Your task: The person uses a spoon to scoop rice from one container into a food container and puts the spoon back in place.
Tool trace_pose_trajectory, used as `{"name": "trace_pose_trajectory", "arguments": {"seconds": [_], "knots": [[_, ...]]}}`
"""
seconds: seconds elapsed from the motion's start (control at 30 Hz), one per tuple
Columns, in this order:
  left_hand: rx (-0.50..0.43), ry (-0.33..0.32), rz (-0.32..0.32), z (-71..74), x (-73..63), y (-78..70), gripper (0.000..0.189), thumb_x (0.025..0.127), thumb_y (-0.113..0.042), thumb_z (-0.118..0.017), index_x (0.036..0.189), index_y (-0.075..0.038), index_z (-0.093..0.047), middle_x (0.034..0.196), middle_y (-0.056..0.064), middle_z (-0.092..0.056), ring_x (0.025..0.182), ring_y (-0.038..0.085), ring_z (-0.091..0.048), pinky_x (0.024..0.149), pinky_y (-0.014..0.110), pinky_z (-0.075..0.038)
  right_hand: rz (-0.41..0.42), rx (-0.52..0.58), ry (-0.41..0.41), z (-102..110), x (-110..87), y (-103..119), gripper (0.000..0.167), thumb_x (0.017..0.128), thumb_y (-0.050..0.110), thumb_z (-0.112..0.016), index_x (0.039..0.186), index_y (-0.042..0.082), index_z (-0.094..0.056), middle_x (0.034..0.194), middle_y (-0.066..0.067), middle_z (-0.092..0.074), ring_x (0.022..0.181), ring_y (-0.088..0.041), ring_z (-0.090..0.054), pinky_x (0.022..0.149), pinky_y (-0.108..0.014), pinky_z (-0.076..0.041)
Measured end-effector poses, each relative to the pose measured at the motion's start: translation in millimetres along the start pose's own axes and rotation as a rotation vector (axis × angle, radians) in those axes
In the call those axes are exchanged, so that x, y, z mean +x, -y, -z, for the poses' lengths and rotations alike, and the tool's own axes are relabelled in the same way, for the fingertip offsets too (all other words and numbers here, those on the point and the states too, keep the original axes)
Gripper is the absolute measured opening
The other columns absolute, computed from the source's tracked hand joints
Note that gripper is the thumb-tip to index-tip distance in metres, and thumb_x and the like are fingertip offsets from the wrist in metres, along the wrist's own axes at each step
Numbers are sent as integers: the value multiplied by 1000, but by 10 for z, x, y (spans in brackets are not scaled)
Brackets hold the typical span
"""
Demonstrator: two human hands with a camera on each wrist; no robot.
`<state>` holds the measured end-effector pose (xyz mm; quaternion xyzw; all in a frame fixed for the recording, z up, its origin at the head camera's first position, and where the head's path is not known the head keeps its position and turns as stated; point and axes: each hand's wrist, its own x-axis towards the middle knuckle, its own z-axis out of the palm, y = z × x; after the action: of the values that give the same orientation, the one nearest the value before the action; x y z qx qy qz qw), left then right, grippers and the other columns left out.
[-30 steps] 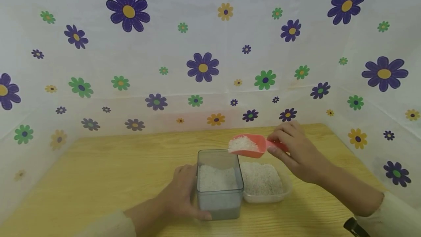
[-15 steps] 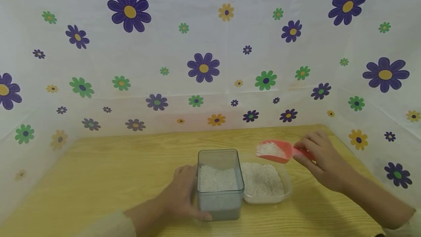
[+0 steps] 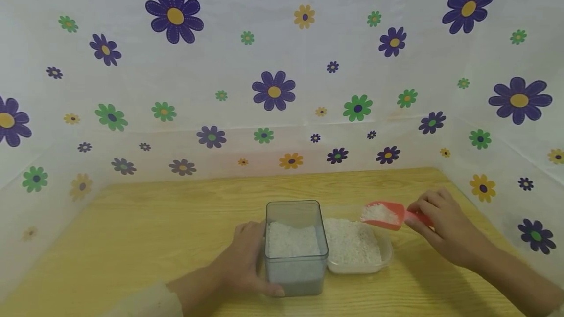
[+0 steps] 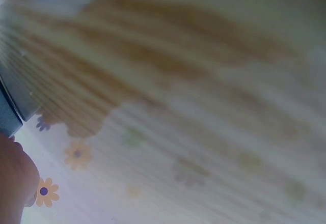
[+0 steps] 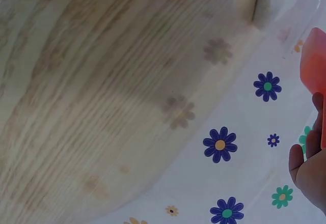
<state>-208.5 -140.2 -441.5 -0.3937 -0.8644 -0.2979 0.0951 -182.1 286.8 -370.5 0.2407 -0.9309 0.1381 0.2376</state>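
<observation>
In the head view my right hand (image 3: 449, 229) pinches the handle of a red scoop (image 3: 389, 224) loaded with white rice. The scoop hangs over the back right corner of a shallow clear tub (image 3: 354, 268), which is heaped with rice (image 3: 352, 241). My left hand (image 3: 244, 258) grips the left side of a tall grey see-through container (image 3: 295, 275), thumb at its front and fingers toward the back. Rice (image 3: 293, 239) lies inside that container too. The red scoop (image 5: 315, 63) and part of my right hand (image 5: 313, 178) show at the right wrist view's edge.
Both containers stand side by side, the tub to the right, on a wood-grain table (image 3: 167, 229). A white flowered sheet (image 3: 229, 62) rises behind the table and along both sides. The left wrist view mostly shows blurred table and sheet.
My right hand has carried the loaded scoop rightward from above the tall container's back right corner, then lower, to the tub's back right. My left hand has stayed on the tall container.
</observation>
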Motion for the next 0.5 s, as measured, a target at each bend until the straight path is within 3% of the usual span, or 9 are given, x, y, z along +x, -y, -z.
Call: {"name": "trace_pose_trajectory", "arguments": {"seconds": [0.5], "knots": [[18, -3, -37, 17, 24, -1, 104, 64, -78, -75, 144, -22, -37, 130, -11, -53, 115, 8, -46, 99, 49, -25, 36, -54, -11, -13, -26, -64, 12, 86, 20, -77, 95, 17, -70, 94, 9, -58, 95, -11, -40, 79, -33, -37]]}}
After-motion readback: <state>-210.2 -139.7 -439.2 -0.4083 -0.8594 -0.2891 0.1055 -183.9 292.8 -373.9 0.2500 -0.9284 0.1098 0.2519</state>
